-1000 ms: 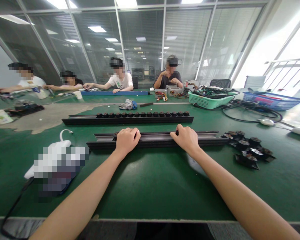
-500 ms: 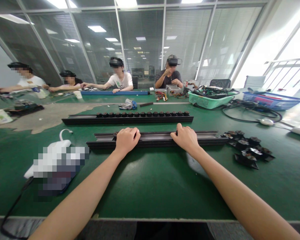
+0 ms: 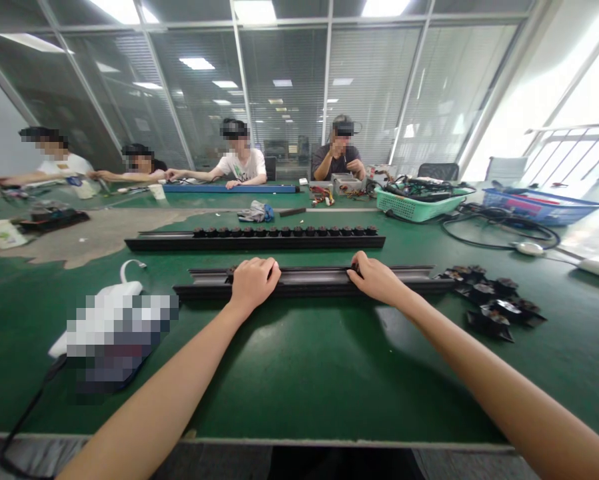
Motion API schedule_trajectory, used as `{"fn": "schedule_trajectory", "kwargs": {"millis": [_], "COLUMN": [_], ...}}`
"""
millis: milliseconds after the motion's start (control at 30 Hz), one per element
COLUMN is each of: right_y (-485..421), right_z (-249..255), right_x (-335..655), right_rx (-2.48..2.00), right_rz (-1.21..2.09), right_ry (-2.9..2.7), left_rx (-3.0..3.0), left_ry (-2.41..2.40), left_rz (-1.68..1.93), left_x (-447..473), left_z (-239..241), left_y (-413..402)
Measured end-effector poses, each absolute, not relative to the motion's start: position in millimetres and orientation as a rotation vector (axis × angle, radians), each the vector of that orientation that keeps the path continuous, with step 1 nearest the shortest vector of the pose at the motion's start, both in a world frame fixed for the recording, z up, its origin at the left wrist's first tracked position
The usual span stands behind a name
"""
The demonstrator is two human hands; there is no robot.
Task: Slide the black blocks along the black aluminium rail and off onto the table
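A long black rail (image 3: 312,281) lies across the green table in front of me. My left hand (image 3: 252,282) is closed over its left part, knuckles up, with a small dark piece showing just beside the fingers. My right hand (image 3: 376,278) rests on the rail further right, fingers curled over a small dark piece at their tips. A second black rail (image 3: 169,243) lies behind, carrying a row of several black round parts (image 3: 284,231). A heap of loose black parts (image 3: 494,300) sits to the right of my right hand.
A blurred white-and-dark object with a cable (image 3: 114,333) lies at the left. A green basket (image 3: 419,200) of cables and a blue tray (image 3: 544,203) stand at the back right. Several seated people (image 3: 239,160) work on the table's far side.
My right hand has flattened and lowered onto the rail, its wrist dropping. The camera has tilted slightly. My left hand has stayed in place.
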State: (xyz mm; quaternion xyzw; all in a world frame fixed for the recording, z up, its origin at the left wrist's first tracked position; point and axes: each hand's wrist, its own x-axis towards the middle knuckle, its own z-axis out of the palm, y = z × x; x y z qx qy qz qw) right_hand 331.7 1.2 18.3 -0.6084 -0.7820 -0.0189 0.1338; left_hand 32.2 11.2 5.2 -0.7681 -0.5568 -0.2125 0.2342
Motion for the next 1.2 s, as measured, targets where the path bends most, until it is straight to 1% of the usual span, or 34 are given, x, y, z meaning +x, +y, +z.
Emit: {"fn": "schedule_trajectory", "kwargs": {"millis": [133, 233, 467, 1200], "right_y": [-3.4, -5.1, -6.4, -8.7], "right_z": [-3.0, -8.7, -9.0, -6.4], "right_x": [334.8, 335.3, 336.8, 338.6], "right_rx": [-1.636, -1.593, -1.517, -1.593], "right_rz": [-0.118, -0.119, -0.144, -0.205], "right_ry": [-2.061, -1.999, -2.020, -2.002], "left_rx": [-2.112, -2.123, -2.124, -2.119], "left_ry": [-1.539, -1.549, -1.545, -1.556], "left_rz": [-0.590, -0.602, -0.611, -0.590], "left_x": [33.0, 33.7, 33.2, 33.9], "left_z": [5.6, 6.2, 6.2, 6.2], "left_y": [10.3, 9.9, 11.6, 11.6]}}
